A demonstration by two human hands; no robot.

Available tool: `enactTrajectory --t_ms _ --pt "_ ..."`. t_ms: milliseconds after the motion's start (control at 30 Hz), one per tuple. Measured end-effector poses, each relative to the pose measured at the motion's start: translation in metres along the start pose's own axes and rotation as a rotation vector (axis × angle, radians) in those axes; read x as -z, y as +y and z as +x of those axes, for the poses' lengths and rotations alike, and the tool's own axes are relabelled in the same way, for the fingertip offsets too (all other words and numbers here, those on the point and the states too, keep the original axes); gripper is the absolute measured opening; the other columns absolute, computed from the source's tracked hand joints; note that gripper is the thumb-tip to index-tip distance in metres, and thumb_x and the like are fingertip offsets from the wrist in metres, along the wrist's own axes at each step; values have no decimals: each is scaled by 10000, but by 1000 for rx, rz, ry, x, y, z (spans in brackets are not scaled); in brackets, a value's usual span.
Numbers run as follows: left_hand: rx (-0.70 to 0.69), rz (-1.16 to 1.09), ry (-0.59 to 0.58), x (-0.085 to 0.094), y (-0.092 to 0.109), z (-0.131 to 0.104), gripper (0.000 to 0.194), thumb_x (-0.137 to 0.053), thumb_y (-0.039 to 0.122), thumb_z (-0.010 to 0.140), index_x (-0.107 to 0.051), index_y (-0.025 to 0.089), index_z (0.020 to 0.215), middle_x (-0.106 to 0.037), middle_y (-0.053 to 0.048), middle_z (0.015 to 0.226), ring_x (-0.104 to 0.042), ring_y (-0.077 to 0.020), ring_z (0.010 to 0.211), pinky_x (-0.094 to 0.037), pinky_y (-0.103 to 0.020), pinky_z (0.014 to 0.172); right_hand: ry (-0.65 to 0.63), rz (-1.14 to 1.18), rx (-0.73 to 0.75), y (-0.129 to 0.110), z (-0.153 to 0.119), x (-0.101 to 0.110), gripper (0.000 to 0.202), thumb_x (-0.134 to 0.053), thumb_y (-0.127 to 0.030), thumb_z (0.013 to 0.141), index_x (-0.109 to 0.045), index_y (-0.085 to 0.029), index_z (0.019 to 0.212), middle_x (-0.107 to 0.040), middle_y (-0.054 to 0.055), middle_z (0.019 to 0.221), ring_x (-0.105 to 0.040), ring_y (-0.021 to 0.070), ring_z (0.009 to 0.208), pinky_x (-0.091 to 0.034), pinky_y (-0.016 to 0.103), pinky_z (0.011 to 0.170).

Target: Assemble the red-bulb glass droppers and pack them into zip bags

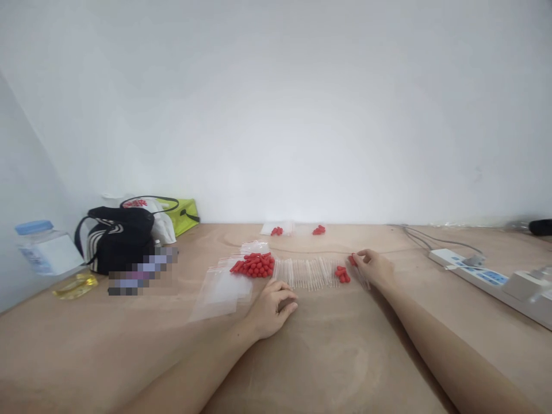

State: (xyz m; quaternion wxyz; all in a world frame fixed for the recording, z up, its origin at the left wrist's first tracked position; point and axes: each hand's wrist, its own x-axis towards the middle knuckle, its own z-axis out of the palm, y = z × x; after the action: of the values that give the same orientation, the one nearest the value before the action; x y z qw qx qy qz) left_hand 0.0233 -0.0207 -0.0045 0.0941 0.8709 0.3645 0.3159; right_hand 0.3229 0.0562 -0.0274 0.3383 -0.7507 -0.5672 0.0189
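On the wooden table (336, 345), a heap of red pieces (256, 265) lies on clear zip bags (219, 290). A row of thin clear tubes (306, 273) runs to the right of the heap, with a small group of red pieces (342, 275) at its right end. My left hand (273, 307) rests near the tubes' lower left, fingers loosely curled and apart, with nothing visible in it. My right hand (373, 267) pinches a red-ended piece (352, 260) just right of that group; thin clear lengths show below its fingers.
Two small red groups (276, 231) (318, 230) lie near the wall, by a clear bag. At left stand a bottle (47, 247), a black bag (121, 238) and a green bag (183, 215). A power strip (487, 279) with cables lies at right.
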Motion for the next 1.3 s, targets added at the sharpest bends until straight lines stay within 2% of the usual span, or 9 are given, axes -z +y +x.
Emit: enactTrajectory --t_ms 100,233,533,700,833,967,1067,1200,1300 --pt "-4 14 -2 -1 -1 0 107 -560 150 749 -632 197 812 -586 -27 836 -516 -177 798 -369 -398 852 26 24 124 -8 -11 4 314 -425 -448 734 -632 -216 777 -624 15 696 -559 179 717 -310 306 680" --pt "-6 28 -9 -1 -3 -3 99 -546 153 762 -634 184 795 -577 -33 832 -503 -176 804 -384 -371 816 -63 6 315 -25 -21 5 317 -432 -471 736 -642 -255 834 -637 16 741 -547 199 790 -287 339 718" --pt "78 73 64 0 -3 -3 86 -543 159 753 -598 167 687 -564 -24 742 -482 -175 747 -399 -303 682 -172 -109 284 -37 -22 -2 289 -436 -445 759 -638 -245 710 -648 3 659 -553 182 714 -255 354 739" --pt "140 158 140 1 -5 -4 215 -546 224 750 -456 161 565 -491 -2 621 -461 -165 665 -386 -280 621 -112 -59 320 -33 -22 -4 247 -444 -398 768 -581 -215 674 -630 -21 585 -550 151 639 -253 319 708" --pt "139 212 132 4 -3 0 145 -537 235 755 -496 167 633 -525 -15 688 -470 -181 716 -391 -298 661 -66 -52 341 -33 -21 -4 212 -445 -352 775 -556 -201 675 -634 -10 609 -552 167 682 -246 314 699" --pt "228 296 54 0 6 24 76 -536 227 751 -558 173 701 -569 -35 785 -485 -205 818 -388 -313 733 98 -19 415 -33 -23 -2 236 -436 -372 794 -554 -187 707 -638 26 657 -542 190 733 -246 314 699" --pt "324 324 0 -13 13 54 55 -544 179 723 -594 179 747 -593 -36 848 -497 -198 884 -374 -296 794 228 54 536 -32 -37 4 230 -424 -355 813 -536 -180 715 -631 34 672 -531 177 697 -254 308 691" --pt "454 351 -44 -36 16 94 113 -569 237 697 -646 178 754 -622 -68 883 -513 -232 924 -384 -305 780 129 65 770 -30 -72 17 156 -419 -283 816 -523 -187 751 -605 28 667 -512 166 675 -273 305 691" --pt "536 386 -75 -51 17 115 205 -551 328 703 -669 168 755 -619 -108 940 -493 -274 981 -374 -340 794 43 75 824 -31 -94 29 113 -422 -229 796 -526 -187 782 -578 25 663 -503 162 658 -284 297 654"
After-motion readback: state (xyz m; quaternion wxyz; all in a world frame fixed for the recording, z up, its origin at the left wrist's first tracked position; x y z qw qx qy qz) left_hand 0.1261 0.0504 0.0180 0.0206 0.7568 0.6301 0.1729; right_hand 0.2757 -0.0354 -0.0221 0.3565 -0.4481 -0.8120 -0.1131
